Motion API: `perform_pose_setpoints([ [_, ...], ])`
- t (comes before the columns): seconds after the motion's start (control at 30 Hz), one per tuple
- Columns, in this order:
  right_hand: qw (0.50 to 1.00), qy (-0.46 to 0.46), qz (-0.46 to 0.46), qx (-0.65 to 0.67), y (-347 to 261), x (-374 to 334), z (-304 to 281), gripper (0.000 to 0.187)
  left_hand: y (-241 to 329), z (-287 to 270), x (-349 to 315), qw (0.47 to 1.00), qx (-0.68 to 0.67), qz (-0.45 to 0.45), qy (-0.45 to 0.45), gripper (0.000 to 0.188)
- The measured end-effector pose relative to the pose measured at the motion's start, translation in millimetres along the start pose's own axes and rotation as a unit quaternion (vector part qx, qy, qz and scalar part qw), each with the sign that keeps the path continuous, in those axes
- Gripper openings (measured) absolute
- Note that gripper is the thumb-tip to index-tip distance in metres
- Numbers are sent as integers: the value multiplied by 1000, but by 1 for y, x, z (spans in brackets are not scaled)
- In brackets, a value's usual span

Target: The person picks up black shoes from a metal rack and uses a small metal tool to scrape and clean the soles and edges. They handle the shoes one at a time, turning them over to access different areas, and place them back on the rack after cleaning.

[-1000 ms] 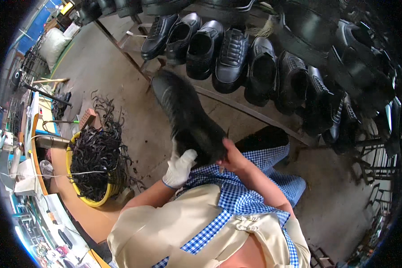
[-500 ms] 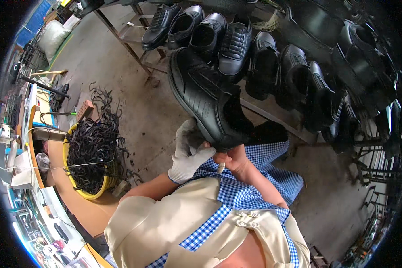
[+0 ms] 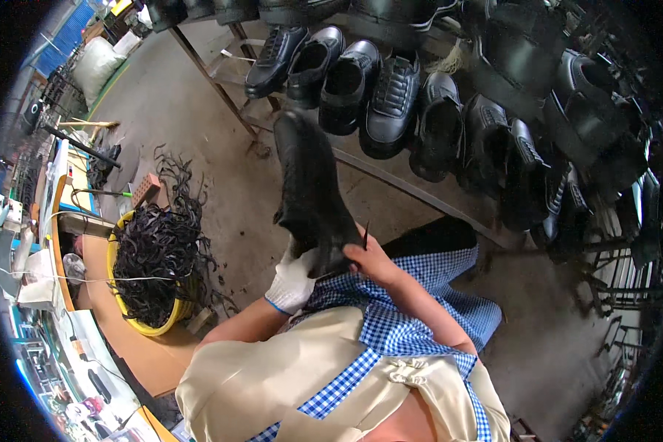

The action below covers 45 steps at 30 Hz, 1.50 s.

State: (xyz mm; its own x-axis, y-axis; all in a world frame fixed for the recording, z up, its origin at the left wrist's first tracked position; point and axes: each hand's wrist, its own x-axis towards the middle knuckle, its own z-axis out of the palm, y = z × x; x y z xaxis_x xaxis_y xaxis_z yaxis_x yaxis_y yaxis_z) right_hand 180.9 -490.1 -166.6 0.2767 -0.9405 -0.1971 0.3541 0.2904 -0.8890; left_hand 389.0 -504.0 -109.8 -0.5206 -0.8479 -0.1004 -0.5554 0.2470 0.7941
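Grey concrete floor point(image 3: 191, 110) fills the head view, crossed by a slanted metal rack point(image 3: 390, 180) on which at least eight black shoes point(image 3: 390, 96) are lined up side by side, with more dark shoes stacked at the right, too crowded to be counted. One black shoe point(image 3: 309, 191) is held up before the lap, toe pointing away. Its heel end is clasped by the left hand point(image 3: 293, 278), gloved in white, fingers wrapped around it. The right hand point(image 3: 368, 259), bare, is pressed against the same heel, and a thin dark tool point(image 3: 364, 237) is pinched in its fingers. One yellow basket point(image 3: 158, 324) is seen at the left, heaped with black laces point(image 3: 162, 258) that spill over its rim.
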Motion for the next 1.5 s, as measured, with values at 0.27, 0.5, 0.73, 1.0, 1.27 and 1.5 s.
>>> perform_pose_setpoints([
  [0.27, 993, -38, 14, -109, -44, -34, -16, 73, -83, -92, 99, 727, -529, -254, 358, 50],
  [0.5, 979, 189, -48, -60, -57, -130, -72, 59, -202, -304, 279, 919, 216, -117, 309, 27],
  [0.73, 820, 501, -254, -107, -65, -215, -133, 32, -238, -398, 355, 901, 96, -187, 379, 36],
  [1.0, 468, 802, -331, -171, -173, -342, -202, 27, -151, -170, 275, 796, -544, -34, 263, 51],
  [1.27, 368, 693, -216, -581, -238, -390, -335, 32, -68, 81, 293, 741, -632, 74, -214, 51],
  [1.5, 350, 738, -137, -561, -243, -414, -385, 48, -66, 134, 379, 622, -742, 54, -245, 52],
])
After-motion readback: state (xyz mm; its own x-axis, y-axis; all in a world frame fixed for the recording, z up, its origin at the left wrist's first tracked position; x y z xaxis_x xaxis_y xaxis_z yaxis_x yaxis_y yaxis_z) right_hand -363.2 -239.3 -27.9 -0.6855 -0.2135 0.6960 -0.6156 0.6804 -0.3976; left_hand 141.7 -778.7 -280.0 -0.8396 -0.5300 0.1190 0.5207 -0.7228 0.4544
